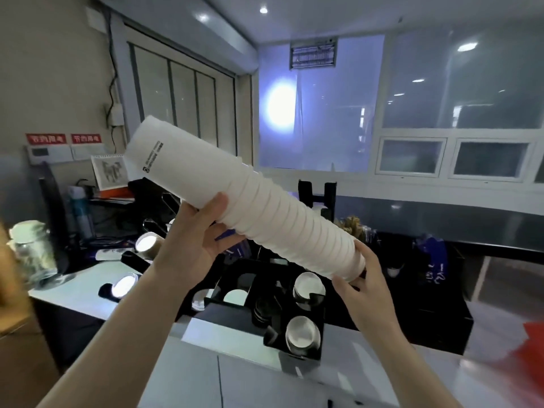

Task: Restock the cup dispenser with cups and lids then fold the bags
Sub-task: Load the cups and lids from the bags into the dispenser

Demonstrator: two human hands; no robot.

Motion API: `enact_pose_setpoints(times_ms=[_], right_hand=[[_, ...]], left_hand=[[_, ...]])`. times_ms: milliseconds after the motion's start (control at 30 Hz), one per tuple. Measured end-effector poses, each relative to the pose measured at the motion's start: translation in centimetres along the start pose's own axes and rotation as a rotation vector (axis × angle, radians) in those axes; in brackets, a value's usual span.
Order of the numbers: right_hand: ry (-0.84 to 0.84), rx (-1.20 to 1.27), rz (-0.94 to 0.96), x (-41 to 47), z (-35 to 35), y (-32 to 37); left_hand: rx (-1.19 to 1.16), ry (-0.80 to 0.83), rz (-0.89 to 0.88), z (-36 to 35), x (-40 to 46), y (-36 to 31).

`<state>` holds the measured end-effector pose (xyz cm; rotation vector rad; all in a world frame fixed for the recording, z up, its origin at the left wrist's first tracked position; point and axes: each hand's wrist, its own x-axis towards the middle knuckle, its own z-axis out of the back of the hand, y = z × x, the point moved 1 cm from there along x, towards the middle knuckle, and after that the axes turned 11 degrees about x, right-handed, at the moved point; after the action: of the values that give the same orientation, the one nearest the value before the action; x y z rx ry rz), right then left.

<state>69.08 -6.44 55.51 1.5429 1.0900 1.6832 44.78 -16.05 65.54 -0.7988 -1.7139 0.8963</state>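
White paper cups, nested in one long stack (241, 198), are held in the air above the dispenser (294, 322). The stack is tilted: its closed end points up and to the left, its open end points down and to the right. The single cups are too many and too close to count surely, but the rims make many ridges along the lower half.

The left hand (203, 234) holds the stack from below near its middle, with the thumb against the side and the fingers curled under it. The right hand (360, 278) grips the lower end, with fingers curled around the last rim.

The black dispenser stands on the table (235, 378), directly under the hands. In it I can see three slots with cups, seen from above as pale circles, and one slot with a white disc, maybe lids; I cannot tell for sure.

On the left part of the table there is one glass jar (32, 254) and two round bright lamps (126, 285). Two red signs (63, 139) are on the wall behind.
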Motion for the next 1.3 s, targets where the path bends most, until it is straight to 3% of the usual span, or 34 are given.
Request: enact_pose_setpoints(times_ms=[200, 333, 667, 933, 1133, 1300], right_hand=[[0.011, -0.050, -0.093, 1.4, -2.8, -0.4], [-0.012, -0.018, -0.057, 4.6, -2.8, -0.2], [0.088, -0.185, -0.040, 17.8, -1.4, -0.4], [0.063, 0.077, -0.244, 24.5, 0.1, -3.5], [0.122, 0.107, -0.370, 25.9, 0.2, -6.2], [0.075, 0.128, -0.396, 26.4, 0.0, -7.6]], left_hand=[[-0.057, -0.041, 0.010, 2.5, 1.2, -0.3], [-0.097, -0.064, -0.030, 2.4, 3.4, -0.4], [0.048, -0.067, -0.195, -1.4, 11.9, -0.8], [0.192, -0.105, -0.218, -4.3, 17.2, 1.9], [0.280, -0.036, -0.182, -4.6, 19.6, 3.6], [0.314, -0.022, -0.121, -4.6, 21.6, 4.7]])
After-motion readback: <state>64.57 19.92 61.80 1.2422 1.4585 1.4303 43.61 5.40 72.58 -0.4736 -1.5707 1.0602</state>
